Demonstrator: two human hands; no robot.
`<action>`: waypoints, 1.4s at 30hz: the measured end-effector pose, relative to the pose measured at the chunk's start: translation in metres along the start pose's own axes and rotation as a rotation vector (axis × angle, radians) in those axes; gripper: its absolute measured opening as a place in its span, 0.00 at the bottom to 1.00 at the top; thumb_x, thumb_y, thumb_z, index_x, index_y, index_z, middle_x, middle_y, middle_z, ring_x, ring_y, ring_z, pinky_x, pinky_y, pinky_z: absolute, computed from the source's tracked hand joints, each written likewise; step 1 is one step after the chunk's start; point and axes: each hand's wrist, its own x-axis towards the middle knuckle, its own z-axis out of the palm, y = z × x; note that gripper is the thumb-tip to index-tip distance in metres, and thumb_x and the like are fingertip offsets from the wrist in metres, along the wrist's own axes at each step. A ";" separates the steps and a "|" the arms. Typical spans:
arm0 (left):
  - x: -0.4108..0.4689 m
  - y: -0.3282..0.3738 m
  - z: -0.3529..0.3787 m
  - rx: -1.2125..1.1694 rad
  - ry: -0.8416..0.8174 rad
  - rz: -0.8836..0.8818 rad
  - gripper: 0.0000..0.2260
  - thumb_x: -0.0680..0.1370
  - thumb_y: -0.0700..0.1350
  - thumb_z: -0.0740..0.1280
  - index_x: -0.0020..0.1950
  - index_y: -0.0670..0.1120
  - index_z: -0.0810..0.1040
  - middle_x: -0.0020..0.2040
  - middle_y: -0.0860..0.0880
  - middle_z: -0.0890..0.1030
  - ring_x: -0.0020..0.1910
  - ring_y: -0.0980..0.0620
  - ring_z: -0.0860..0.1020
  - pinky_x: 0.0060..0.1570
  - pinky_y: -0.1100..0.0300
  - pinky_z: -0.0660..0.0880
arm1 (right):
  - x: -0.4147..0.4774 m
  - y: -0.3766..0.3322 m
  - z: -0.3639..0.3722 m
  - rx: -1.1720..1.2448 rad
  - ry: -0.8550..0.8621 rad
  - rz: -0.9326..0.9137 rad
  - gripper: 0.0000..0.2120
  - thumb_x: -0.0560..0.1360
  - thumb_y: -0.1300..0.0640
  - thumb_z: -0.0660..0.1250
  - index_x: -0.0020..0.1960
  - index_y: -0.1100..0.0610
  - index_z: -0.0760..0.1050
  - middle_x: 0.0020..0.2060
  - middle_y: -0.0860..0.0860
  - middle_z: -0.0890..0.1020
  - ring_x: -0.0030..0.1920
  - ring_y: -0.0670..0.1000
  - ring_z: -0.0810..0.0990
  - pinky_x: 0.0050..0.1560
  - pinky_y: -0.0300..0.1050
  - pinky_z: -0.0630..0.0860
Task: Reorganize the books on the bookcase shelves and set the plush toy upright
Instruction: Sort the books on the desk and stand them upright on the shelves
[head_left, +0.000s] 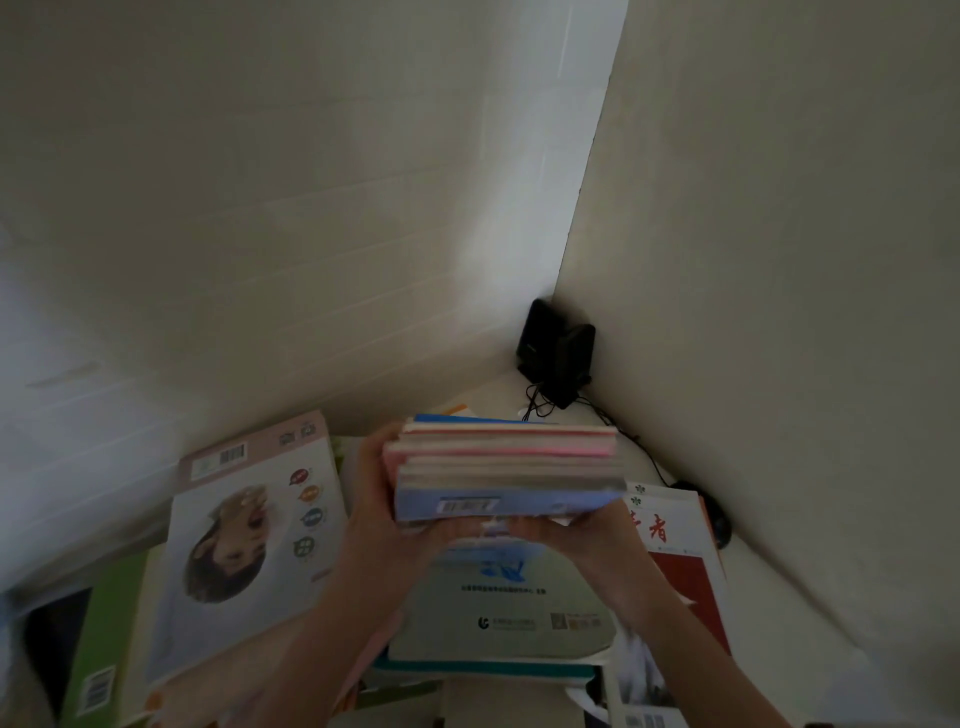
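Both hands are raised over a cluttered surface and carry one stack of books, held level and clear of everything beneath it, in the lower middle of the view. The left hand grips the stack's left end, its fingers curled round that end. The right hand is under the right half of the stack, palm up and bearing the weight; its fingers are hidden by the bottom book, so whether they are curled or flat cannot be told. The stack has a blue book at the bottom and pink-edged ones above. Blur prevents an exact count, but there are more than four.

Four covers lie flat below. A white book with a printed face is to the left. A green book is partly tucked under its left edge. A pale green book is directly under the hands and rests on further teal-edged volumes. A red-and-white magazine lies to the right, partly covered by the right forearm.

Two black speakers stand touching each other in the far corner, where the tiled wall meets a plain side panel. One black cable runs from them along the foot of the panel, passing behind the stack, to a dark oval object just beside the magazine; that object is too dim to identify.
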 end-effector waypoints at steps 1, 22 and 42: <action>-0.001 -0.001 -0.001 -0.008 -0.030 0.016 0.35 0.59 0.55 0.79 0.59 0.43 0.70 0.51 0.48 0.79 0.50 0.63 0.79 0.46 0.69 0.77 | -0.003 -0.001 -0.001 0.056 0.013 -0.005 0.20 0.66 0.70 0.74 0.58 0.67 0.76 0.46 0.53 0.84 0.46 0.44 0.84 0.45 0.40 0.80; 0.011 -0.010 -0.021 -0.283 0.035 -0.571 0.19 0.79 0.53 0.59 0.70 0.52 0.68 0.65 0.53 0.74 0.62 0.53 0.75 0.53 0.54 0.75 | 0.021 0.004 -0.027 0.501 -0.187 0.203 0.32 0.64 0.68 0.69 0.67 0.57 0.67 0.57 0.59 0.81 0.54 0.60 0.81 0.47 0.52 0.80; 0.014 -0.028 0.023 -0.027 -0.019 -0.137 0.31 0.63 0.51 0.79 0.61 0.57 0.68 0.53 0.62 0.79 0.53 0.59 0.79 0.46 0.65 0.78 | 0.024 0.026 -0.001 0.174 0.081 -0.031 0.33 0.59 0.57 0.77 0.61 0.63 0.71 0.50 0.57 0.84 0.51 0.57 0.83 0.46 0.48 0.81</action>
